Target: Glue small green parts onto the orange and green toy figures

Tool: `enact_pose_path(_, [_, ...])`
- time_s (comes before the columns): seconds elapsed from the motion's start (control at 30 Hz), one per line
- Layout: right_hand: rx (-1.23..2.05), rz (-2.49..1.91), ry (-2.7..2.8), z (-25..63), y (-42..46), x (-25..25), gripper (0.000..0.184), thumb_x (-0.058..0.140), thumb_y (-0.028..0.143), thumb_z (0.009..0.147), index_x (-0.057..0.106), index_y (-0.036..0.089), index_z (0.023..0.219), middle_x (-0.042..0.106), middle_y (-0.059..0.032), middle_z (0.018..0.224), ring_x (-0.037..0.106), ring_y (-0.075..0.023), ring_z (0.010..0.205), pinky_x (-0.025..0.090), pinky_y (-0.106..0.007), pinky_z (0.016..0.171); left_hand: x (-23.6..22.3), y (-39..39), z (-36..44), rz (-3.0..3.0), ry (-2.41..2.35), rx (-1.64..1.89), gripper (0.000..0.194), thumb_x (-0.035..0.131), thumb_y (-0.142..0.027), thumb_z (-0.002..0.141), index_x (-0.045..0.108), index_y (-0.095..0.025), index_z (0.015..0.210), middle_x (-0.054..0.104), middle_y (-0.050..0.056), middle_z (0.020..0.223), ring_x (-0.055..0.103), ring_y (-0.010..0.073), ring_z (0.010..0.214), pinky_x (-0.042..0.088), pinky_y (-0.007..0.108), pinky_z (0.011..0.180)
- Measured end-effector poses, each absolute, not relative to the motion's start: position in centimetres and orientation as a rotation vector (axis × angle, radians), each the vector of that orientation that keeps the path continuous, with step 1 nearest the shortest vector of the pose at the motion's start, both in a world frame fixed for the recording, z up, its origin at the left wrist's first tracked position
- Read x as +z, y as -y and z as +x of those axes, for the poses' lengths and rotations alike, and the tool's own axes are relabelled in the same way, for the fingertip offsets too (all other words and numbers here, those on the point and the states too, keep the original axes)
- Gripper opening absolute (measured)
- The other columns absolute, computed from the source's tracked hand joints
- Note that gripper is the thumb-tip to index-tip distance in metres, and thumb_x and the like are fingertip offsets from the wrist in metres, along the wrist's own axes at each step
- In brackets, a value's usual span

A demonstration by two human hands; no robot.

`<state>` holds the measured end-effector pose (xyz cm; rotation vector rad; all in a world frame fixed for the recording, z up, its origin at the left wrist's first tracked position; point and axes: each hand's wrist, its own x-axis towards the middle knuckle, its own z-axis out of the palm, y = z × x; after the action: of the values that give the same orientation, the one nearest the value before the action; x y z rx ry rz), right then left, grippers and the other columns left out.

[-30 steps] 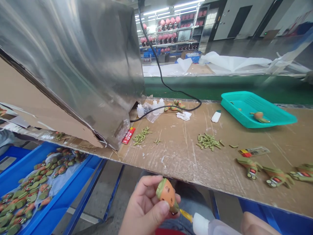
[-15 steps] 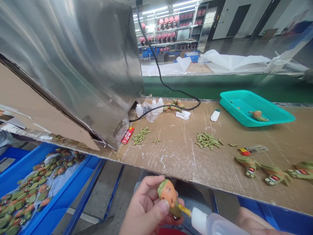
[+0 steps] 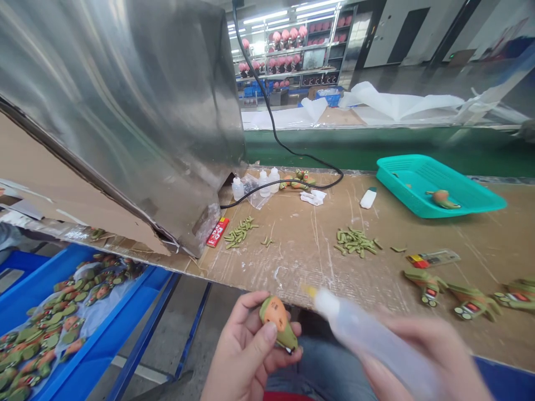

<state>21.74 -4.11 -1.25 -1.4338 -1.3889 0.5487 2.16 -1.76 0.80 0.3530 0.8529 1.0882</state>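
Note:
Between the thumb and fingers of my left hand (image 3: 251, 345) is a small green and orange toy figure (image 3: 279, 324), held just off the bench's front edge. My right hand (image 3: 426, 351) wraps round a translucent squeeze bottle (image 3: 380, 340) with a white cap and a yellow tip. Its tip points up and left, apart from the figure, over the edge of the cardboard. Motion blurs the bottle and this hand. On the bench beyond lie a pile of small green curved pieces (image 3: 355, 241) and a second such pile (image 3: 240, 233).
A turquoise tray (image 3: 401, 195) holds one figure. Several figures (image 3: 468, 301) stand at the right. Small white bottles (image 3: 264, 184) are beside a black cable (image 3: 267, 111). A metal housing (image 3: 167, 111) rises at the left, above a blue crate (image 3: 92, 340) full of figures.
My right hand has lifted the bottle up, drawing its tip away from the figure. My left hand has shifted slightly left with the figure, which is turned a little.

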Motion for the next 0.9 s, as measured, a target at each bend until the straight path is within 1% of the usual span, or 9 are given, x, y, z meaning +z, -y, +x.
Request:
enact_pose_path(0.03, [0.581,-1.481,1.348,20.9,3.0,-1.4,0.026,0.060,0.038,0.078,0.045,0.030,0.097,0.065,-0.0041,0.087,0.066,-0.0222,0.074,0.055,-0.031,0.058,0.8,1.7,2.2,0.344,-0.876,1.096,0.035,0.077,-0.014,0.065,0.058,-0.020,0.093,0.074,0.005,0.077,0.071,0.0233,0.077,0.059,0.033,0.060])
enact_pose_path(0.1, [0.669,-1.536,1.340,19.6,0.4,-2.0,0.029,0.058,0.033,0.077,0.042,0.027,0.101,0.064,-0.0041,0.094,0.063,-0.0222,0.086,0.052,-0.034,0.070,0.9,1.6,2.3,0.331,-0.905,1.095,0.038,0.077,-0.012,0.064,0.056,-0.019,0.094,0.074,0.006,0.077,0.071,0.0232,0.076,0.060,0.033,0.059])
enact_pose_path(0.23, [0.712,-1.557,1.469,18.9,-2.7,-3.9,0.030,0.056,0.028,0.077,0.045,0.022,0.105,0.063,-0.0060,0.099,0.060,-0.0226,0.092,0.047,-0.039,0.081,1.0,1.4,2.1,0.325,-0.921,1.070,0.041,0.079,-0.011,0.061,0.055,-0.019,0.094,0.075,0.006,0.076,0.071,0.0243,0.075,0.060,0.034,0.059])
enact_pose_path(0.33, [0.676,-1.562,1.520,19.9,-2.3,-4.8,0.035,0.055,0.027,0.079,0.043,0.022,0.111,0.062,-0.0048,0.105,0.059,-0.0186,0.094,0.049,-0.033,0.082,1.0,1.1,1.7,0.313,-0.960,1.068,0.043,0.080,-0.011,0.059,0.056,-0.019,0.093,0.076,0.007,0.076,0.072,0.0248,0.074,0.060,0.034,0.060])
enact_pose_path(0.4, [0.585,-1.611,1.523,21.2,-1.9,-4.9,0.030,0.050,0.029,0.084,0.043,0.021,0.112,0.061,-0.0051,0.102,0.060,-0.0168,0.088,0.050,-0.030,0.077,0.9,0.9,1.6,0.307,-0.978,1.066,0.044,0.081,-0.011,0.058,0.056,-0.020,0.093,0.076,0.007,0.076,0.072,0.0250,0.075,0.060,0.034,0.059])
enact_pose_path(0.5, [0.350,-1.782,1.524,23.6,-2.6,-4.6,0.020,0.041,0.027,0.088,0.050,0.017,0.103,0.059,-0.0077,0.088,0.057,-0.0206,0.077,0.048,-0.035,0.071,0.6,0.7,1.8,0.315,-0.970,1.054,0.044,0.082,-0.013,0.057,0.057,-0.019,0.093,0.076,0.006,0.075,0.071,0.0250,0.074,0.060,0.034,0.058])
enact_pose_path(0.67, [0.094,-1.974,1.780,25.4,-6.2,-3.6,0.013,0.045,0.016,0.084,0.057,0.016,0.080,0.057,-0.0116,0.084,0.052,-0.0290,0.086,0.041,-0.041,0.078,0.3,0.9,2.1,0.335,-0.923,1.019,0.041,0.083,-0.015,0.056,0.060,-0.019,0.089,0.074,0.006,0.074,0.071,0.0262,0.074,0.060,0.036,0.057])
enact_pose_path(0.77, [0.059,-2.005,1.940,24.8,-7.1,-3.2,0.018,0.043,0.007,0.081,0.055,0.017,0.071,0.056,-0.0111,0.076,0.053,-0.0281,0.078,0.041,-0.039,0.071,0.3,1.1,1.8,0.340,-0.922,1.034,0.038,0.082,-0.015,0.057,0.061,-0.019,0.088,0.074,0.005,0.073,0.071,0.0258,0.073,0.060,0.036,0.056])
enact_pose_path(0.9, [0.083,-1.952,2.057,24.7,-6.0,-3.0,0.030,0.035,0.000,0.075,0.060,0.015,0.083,0.058,-0.0140,0.081,0.055,-0.0288,0.078,0.043,-0.039,0.068,0.4,1.3,1.5,0.366,-0.909,1.065,0.033,0.080,-0.013,0.061,0.062,-0.019,0.089,0.074,0.005,0.074,0.070,0.0243,0.073,0.060,0.035,0.057])
